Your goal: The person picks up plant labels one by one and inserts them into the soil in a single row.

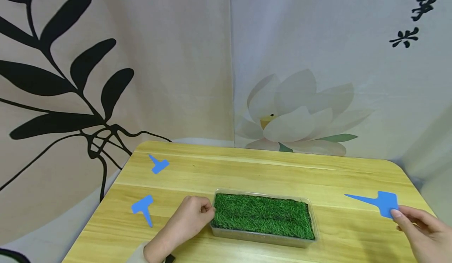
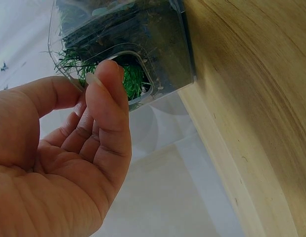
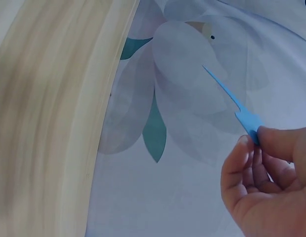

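Observation:
At the right of the head view my right hand [image 1: 425,229] pinches a blue T-shaped plant label [image 1: 387,204] by its wide head, between thumb and fingers. Its pointed stem aims left, and the label [image 3: 247,123] is held up off the table. My left hand [image 1: 190,218] is at the left end of a clear plastic box [image 1: 261,237] filled with green artificial grass [image 1: 263,216]. In the left wrist view, curled thumb and forefinger meet the box's rim [image 2: 143,74], the forefinger overlapping a rounded cutout in the end wall.
Two more blue plant labels, one far [image 1: 159,165] and one nearer [image 1: 143,209], lie on the left part of the wooden table [image 1: 190,176]. A pale curtain [image 1: 187,59] printed with black leaves and a lotus hangs behind the table's far edge.

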A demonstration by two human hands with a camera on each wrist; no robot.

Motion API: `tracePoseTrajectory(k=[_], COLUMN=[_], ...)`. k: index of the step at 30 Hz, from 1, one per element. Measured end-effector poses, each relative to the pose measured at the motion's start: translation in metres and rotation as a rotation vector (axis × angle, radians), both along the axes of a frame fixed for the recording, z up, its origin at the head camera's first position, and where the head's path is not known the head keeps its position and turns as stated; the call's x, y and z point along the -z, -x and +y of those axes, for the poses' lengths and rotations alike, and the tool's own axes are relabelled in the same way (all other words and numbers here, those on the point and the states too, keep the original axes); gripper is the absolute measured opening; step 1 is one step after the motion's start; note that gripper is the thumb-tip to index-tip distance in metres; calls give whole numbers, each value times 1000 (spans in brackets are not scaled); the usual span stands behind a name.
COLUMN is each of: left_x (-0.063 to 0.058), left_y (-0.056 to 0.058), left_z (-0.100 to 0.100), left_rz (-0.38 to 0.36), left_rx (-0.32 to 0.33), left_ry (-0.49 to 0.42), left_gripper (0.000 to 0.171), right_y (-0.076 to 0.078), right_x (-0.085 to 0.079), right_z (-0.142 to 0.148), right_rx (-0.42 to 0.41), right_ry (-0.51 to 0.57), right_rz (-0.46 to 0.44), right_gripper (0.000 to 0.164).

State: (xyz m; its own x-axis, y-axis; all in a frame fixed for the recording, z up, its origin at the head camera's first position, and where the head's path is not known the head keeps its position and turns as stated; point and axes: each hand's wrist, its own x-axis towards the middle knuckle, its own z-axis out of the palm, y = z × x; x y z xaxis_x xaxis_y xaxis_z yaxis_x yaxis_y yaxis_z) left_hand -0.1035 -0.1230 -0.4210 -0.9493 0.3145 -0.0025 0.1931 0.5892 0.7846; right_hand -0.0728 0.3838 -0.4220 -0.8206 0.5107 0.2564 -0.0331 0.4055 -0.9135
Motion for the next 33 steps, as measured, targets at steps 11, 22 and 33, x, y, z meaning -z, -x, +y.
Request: tracePoseTrajectory(k=[11,22,33], left_x=[0,0,0], left_y=[0,0,0], left_z=[0,0,0], left_rz=[3,14,25], left_rx=[-3,3,5], left_ry=[-1,2,7], left_gripper=[31,32,33], right_y=[2,-1,-1], right_x=[-14,-24,-23], right_z=[-19,-37,-50], right_rx=[43,-7,-73], right_ry=[-265,-296,-348], right_rz=[-175,-154,-134], right_gripper=[17,15,20])
